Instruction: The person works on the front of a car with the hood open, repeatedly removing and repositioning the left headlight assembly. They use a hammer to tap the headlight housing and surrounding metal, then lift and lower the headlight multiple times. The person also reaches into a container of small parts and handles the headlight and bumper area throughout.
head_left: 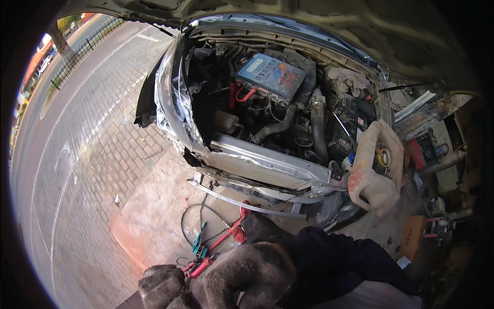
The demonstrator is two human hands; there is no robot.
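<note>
Both my hands wear dirty grey knit gloves at the lower edge. My left hand (pixel 162 285) is curled, and my right hand (pixel 244 275) is bent into a closed shape beside it. Whatever their fingers grip is hidden. Just beyond them, between the gloves, shows a red metal piece (pixel 201 267). A dark chain (pixel 201 219) with a teal part (pixel 198 244) runs from there toward the car's front. A long red bar (pixel 229 234) slants up beside a dark shoe or trouser leg (pixel 261 226).
A silver car's front end (pixel 267 167) stands ahead under its raised hood (pixel 360 31). On its engine rests a blue box (pixel 271 75) with a red clamp. A beige jug (pixel 374 177) leans at the right corner. A curved metal strip (pixel 247 205) crosses the front. Cardboard (pixel 411 234) lies right.
</note>
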